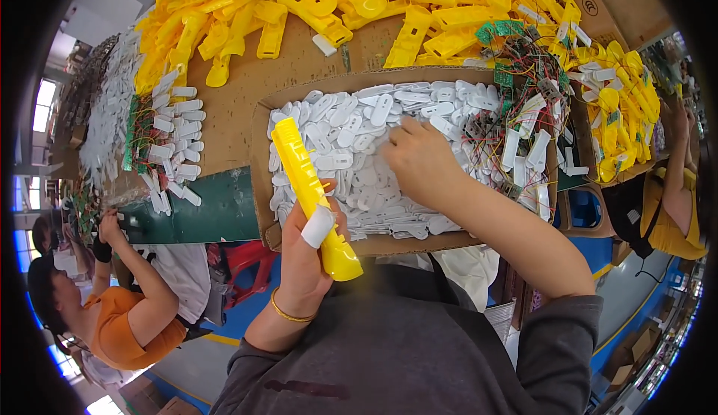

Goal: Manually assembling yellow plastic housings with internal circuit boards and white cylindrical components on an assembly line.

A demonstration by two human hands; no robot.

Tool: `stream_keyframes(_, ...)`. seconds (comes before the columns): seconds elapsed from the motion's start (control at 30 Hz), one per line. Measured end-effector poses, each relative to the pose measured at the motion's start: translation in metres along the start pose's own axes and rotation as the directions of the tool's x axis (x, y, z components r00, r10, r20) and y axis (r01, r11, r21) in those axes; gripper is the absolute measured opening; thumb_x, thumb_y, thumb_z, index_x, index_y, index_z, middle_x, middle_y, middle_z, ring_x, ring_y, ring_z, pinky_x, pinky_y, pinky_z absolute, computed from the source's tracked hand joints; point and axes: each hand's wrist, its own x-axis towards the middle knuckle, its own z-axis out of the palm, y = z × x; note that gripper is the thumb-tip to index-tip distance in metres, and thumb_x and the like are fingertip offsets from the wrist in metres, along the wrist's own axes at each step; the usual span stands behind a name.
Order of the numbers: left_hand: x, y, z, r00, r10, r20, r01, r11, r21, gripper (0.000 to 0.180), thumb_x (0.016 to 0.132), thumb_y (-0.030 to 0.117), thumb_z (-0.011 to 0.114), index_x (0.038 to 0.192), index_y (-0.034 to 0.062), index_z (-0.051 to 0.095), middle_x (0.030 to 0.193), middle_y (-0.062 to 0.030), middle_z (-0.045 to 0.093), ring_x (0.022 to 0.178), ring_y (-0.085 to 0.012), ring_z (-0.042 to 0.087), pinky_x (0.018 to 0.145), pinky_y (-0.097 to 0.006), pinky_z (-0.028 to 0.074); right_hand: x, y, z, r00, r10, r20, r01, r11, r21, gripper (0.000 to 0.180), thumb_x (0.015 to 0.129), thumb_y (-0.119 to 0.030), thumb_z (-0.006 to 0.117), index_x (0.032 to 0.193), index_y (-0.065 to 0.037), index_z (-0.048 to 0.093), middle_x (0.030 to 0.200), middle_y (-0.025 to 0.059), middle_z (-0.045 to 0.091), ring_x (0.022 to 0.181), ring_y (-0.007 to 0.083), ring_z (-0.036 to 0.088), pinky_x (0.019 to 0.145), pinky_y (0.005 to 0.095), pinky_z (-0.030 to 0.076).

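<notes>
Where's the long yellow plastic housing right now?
In the head view, left of centre: the left hand holds the yellow housing over the front-left corner of the cardboard box of white pieces.

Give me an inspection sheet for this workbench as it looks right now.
Surface: cardboard-covered bench.
Job's things: long yellow plastic housing with a white clip; shallow cardboard tray of white plastic clips.
Clutter: heaps of yellow housings; green circuit boards.
Hands: left hand grips the housing; right hand reaches among the clips.
Cables: red wire tangle.
Surroundings: seated co-workers, one in orange.
</notes>
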Motion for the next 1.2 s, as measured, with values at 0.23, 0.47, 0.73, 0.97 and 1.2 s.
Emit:
stream_keyframes(0.23,0.004,-0.001,0.007,1.0,0.001,-0.004,-0.001,1.0,-0.005,0.045,0.086,0.023,0.055,0.121,-0.0006,0.041,0.069,0.0005,0.04,0.054,-0.0056,0.038,0.047,-0.019,0.033,-0.015,0.005,-0.007,0.966,0.228,-0.122,-0.169,0.913,0.372,0.021,0.061,-0.003,0.061,0.082,-0.007,0.063,0.083,0.0072,0.061,0.08,0.025,0.055,0.066,0.0362,0.046)
stream_keyframes(0.47,0.006,-0.003,0.001,0.999,-0.005,-0.038,0.006,0.999,0.04,0.046,0.086,0.022,0.055,0.123,-0.0012,0.04,0.07,0.0006,0.04,0.054,-0.0057,0.037,0.046,-0.019,0.032,-0.015,-0.014,-0.013,0.976,0.213,0.055,-0.22,0.958,0.186,0.012,0.057,-0.003,0.062,0.07,-0.005,0.062,0.077,0.0096,0.058,0.078,0.0259,0.055,0.064,0.0356,0.048)
stream_keyframes(0.73,0.006,-0.004,0.011,0.999,0.042,-0.02,-0.04,0.994,0.098,0.047,0.085,0.021,0.058,0.122,-0.0012,0.04,0.071,-0.0002,0.042,0.056,-0.0064,0.04,0.049,-0.019,0.034,-0.008,-0.008,0.007,0.976,0.216,-0.024,-0.209,0.965,0.16,0.008,0.06,-0.003,0.059,0.068,-0.003,0.059,0.079,0.0112,0.057,0.076,0.0245,0.056,0.059,0.0334,0.049)
stream_keyframes(0.97,0.011,-0.004,0.006,0.933,0.352,0.07,-0.349,0.844,0.406,0.047,0.082,0.017,0.058,0.121,-0.0013,0.04,0.076,-0.0006,0.047,0.061,-0.0065,0.045,0.054,-0.019,0.037,-0.027,-0.03,-0.066,1.0,0.007,0.01,-0.009,0.986,0.166,0.013,0.061,-0.004,0.062,0.073,-0.005,0.057,0.077,0.0076,0.056,0.071,0.0237,0.056,0.057,0.0321,0.048)
stream_keyframes(1.2,0.015,-0.018,0.019,0.977,-0.049,0.206,0.004,0.977,0.213,0.047,0.095,0.04,0.039,0.124,0.0035,0.046,0.103,-0.0036,0.057,0.085,-0.0092,0.055,0.073,-0.023,0.046,-0.047,-0.037,-0.056,0.879,0.268,0.393,-0.129,-0.661,0.739,0.007,0.085,-0.006,0.059,0.091,-0.003,0.062,0.074,-0.0006,0.057,0.056,0.0062,0.049,0.044,0.0203,0.037)
